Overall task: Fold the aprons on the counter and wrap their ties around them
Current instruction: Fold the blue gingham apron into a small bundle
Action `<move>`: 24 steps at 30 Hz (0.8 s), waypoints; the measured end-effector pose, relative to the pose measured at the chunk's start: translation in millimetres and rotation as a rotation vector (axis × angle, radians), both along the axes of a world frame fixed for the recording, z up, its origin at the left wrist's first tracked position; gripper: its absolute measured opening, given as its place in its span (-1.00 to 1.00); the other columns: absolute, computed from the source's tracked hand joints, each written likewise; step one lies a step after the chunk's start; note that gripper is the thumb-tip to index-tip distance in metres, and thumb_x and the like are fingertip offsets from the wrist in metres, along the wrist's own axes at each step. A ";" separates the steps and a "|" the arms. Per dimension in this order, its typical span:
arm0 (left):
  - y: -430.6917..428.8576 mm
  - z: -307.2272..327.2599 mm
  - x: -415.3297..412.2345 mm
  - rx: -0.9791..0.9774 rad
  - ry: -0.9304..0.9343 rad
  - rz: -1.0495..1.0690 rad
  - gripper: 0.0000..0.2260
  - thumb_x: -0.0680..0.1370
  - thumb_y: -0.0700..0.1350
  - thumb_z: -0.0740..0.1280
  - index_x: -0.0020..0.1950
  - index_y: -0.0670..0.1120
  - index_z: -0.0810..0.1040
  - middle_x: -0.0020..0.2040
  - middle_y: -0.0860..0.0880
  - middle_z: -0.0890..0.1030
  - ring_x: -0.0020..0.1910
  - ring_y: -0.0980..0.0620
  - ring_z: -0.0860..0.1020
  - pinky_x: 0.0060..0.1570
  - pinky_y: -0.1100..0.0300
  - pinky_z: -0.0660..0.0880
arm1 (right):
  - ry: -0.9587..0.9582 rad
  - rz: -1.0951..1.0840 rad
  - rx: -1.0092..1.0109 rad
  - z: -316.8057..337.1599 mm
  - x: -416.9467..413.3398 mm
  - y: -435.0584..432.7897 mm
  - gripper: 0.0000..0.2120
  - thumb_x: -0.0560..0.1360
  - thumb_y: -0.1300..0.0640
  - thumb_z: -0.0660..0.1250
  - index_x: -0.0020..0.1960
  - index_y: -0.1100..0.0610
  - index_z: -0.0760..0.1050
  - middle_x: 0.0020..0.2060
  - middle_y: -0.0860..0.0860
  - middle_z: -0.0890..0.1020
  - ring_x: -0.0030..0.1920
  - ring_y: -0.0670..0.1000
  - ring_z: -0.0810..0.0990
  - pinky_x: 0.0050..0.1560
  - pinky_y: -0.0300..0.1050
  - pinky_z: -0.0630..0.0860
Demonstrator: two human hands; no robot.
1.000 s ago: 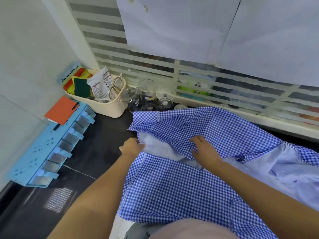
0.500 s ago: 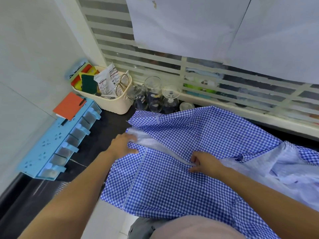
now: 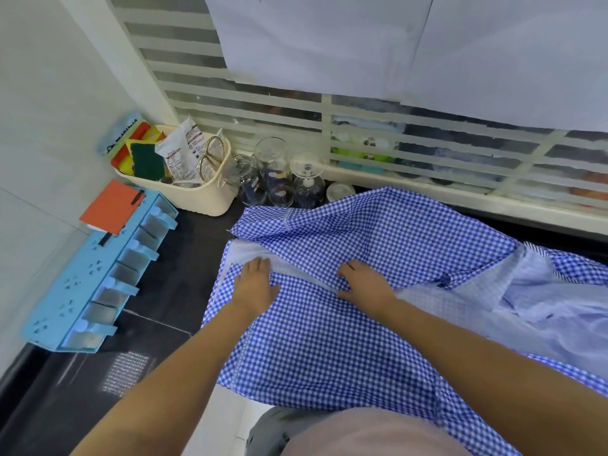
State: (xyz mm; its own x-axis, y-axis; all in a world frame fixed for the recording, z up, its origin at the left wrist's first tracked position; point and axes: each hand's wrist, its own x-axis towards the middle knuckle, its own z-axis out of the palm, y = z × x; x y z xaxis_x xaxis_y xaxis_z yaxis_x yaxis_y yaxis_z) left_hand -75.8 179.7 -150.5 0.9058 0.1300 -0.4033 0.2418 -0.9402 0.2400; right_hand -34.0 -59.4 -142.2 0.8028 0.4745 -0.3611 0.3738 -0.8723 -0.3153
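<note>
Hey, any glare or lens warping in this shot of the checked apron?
Head view: soft, even daylight with no hard shadows; a dotted glare patch on the dark counter, left of the checked apron; the wide-angle lens slants and bows the window bars.

Bare dark counter (image 3: 171,284) lies open along the left edge of the apron (image 3: 329,340). The back-left corner is crowded: a cream basket (image 3: 197,195), glasses (image 3: 274,172) beside it, and a blue drawer rack (image 3: 82,284) along the left wall.
</note>
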 end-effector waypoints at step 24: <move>33.6 41.5 72.3 -0.807 0.200 0.915 -0.72 0.66 -0.15 0.05 0.24 -0.16 0.48 -0.07 -0.11 0.55 -0.34 -0.06 0.53 -0.36 0.10 0.39 | -0.110 0.040 0.171 -10.5 -7.0 -76.3 -0.71 0.59 0.10 0.25 0.29 0.13 0.48 0.26 0.04 0.47 0.25 0.05 0.43 0.26 -0.09 0.40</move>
State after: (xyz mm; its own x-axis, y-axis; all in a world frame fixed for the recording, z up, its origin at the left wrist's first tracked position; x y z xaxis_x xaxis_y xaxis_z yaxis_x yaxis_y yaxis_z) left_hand -3.5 213.4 -109.0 0.5255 0.3334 -0.7827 0.8314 -0.0059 0.5557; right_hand -41.0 -135.7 -152.6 0.8121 0.5537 -0.1838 0.4475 -0.7933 -0.4128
